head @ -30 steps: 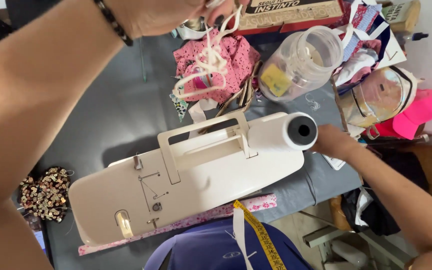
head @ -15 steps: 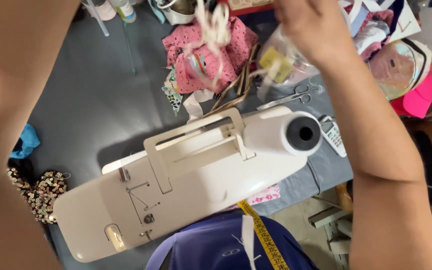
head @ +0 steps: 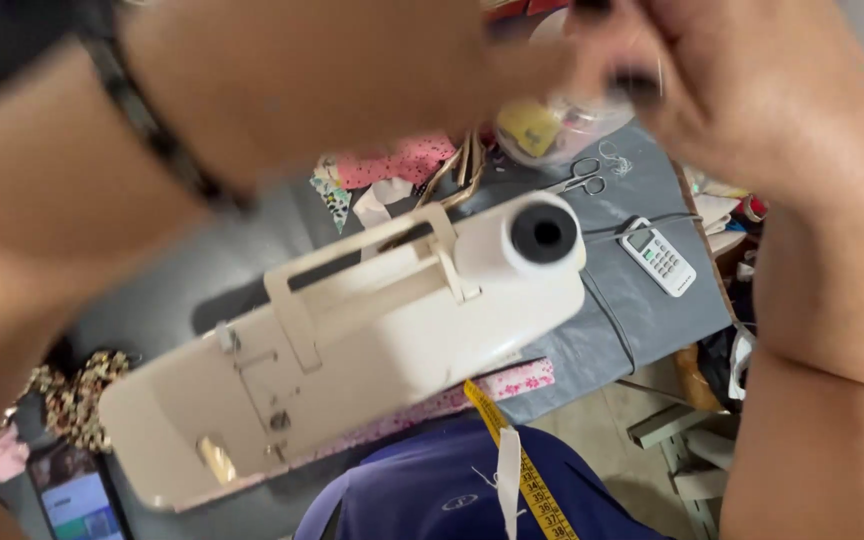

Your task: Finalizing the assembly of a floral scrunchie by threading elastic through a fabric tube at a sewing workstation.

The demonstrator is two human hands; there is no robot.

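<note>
Both my hands are raised close to the camera and badly blurred. My left hand (head: 352, 80) comes in from the left, with a dark bracelet on its wrist. At the top right, my right hand (head: 752, 90) has its fingers curled together, the dark-nailed fingertips meeting between the two hands. Anything pinched there is too blurred to make out. Below them a cream sewing machine (head: 352, 350) lies across the grey table (head: 612, 330), with a strip of pink fabric (head: 522, 380) under its front edge.
Behind the machine are pink patterned cloth (head: 397, 160), a clear plastic jar (head: 552, 125) and small scissors (head: 580, 178). A white keypad remote (head: 658, 255) lies to the right. A phone (head: 77, 495) and floral fabric (head: 77, 395) sit at the left. A yellow tape measure (head: 527, 470) hangs down my front.
My right hand left the machine's end and rose to meet my left hand. Both hands came much closer to the camera, and the white strips seen earlier are out of sight.
</note>
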